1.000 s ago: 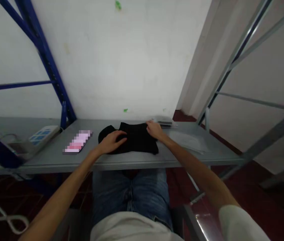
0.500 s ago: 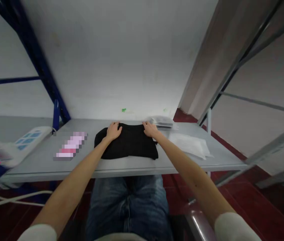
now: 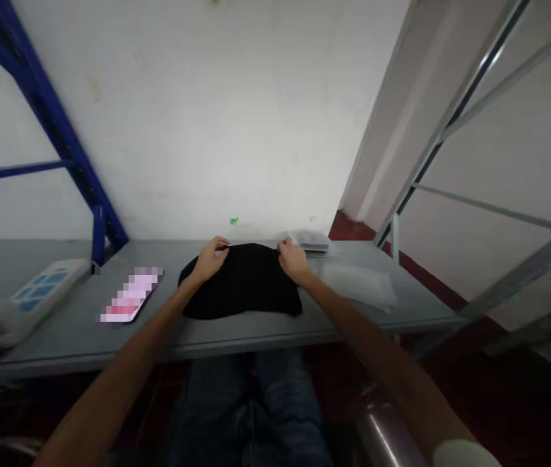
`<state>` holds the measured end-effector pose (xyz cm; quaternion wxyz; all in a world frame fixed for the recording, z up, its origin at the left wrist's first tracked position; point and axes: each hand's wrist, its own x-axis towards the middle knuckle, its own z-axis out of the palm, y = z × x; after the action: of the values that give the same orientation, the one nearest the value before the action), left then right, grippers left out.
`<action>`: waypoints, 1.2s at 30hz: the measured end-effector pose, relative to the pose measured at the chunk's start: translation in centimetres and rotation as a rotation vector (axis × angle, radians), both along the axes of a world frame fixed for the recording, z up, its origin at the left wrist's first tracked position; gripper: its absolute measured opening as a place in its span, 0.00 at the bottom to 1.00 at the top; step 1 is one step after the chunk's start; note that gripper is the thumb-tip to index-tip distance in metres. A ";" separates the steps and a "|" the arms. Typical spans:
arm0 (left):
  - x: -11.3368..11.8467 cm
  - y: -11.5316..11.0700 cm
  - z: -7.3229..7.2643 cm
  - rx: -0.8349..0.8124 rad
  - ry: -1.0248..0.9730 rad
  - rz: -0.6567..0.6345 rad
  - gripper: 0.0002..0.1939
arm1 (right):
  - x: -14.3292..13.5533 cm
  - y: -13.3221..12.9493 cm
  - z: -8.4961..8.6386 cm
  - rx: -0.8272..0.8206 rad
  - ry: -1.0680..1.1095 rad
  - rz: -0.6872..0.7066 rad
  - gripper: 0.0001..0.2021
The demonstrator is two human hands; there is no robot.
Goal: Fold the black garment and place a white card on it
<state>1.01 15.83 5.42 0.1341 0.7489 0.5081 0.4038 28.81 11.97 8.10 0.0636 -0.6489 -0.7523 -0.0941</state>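
A folded piece of black cloth [image 3: 244, 285], perhaps a garment, lies flat on the grey table with its far edge bowed slightly upward. At its far left corner, my left hand [image 3: 211, 259] pinches the edge between thumb and curled fingers. My right hand [image 3: 293, 259] grips the far right corner in the same way, fingertips partly hidden. Just beyond the right hand sits a stack of clear plastic packets [image 3: 310, 241]. Right of the cloth lies a translucent white plastic bag [image 3: 360, 285].
A phone with a blurred screen [image 3: 132, 295] lies left of the cloth. Farther left is a white power strip [image 3: 49, 285]. The table [image 3: 256, 340] meets a white wall [image 3: 231, 130]; a blue metal frame [image 3: 56, 123] stands left, a grey one [image 3: 416, 175] right.
My fingers, flatter on the cloth before, are now curled round its far edge. That edge has risen a little in the middle. The camera view has shifted slightly.
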 end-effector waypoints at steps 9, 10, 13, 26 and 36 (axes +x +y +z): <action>-1.4 -10.0 -1.0 0.019 0.115 -0.193 0.12 | 1.1 -7.8 -2.2 -0.021 0.161 0.049 0.13; -1.5 -10.6 -1.3 0.029 0.135 -0.191 0.12 | 1.2 -8.1 -2.5 -0.009 0.177 0.043 0.12; -2.0 -11.3 -1.7 0.074 0.129 -0.088 0.13 | 1.6 -8.5 -2.8 0.037 0.233 0.008 0.11; -5.9 -0.4 -0.6 -0.177 0.246 0.445 0.13 | 3.0 -11.7 -5.6 0.113 0.399 0.082 0.14; -6.6 -0.4 0.2 -0.148 0.267 0.360 0.18 | 6.3 -14.3 -6.1 0.050 0.498 0.363 0.14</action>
<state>-5.60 15.44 5.64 0.0460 0.6812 0.6747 0.2804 35.11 -2.28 1.97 0.2778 -0.5053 -0.8147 0.0621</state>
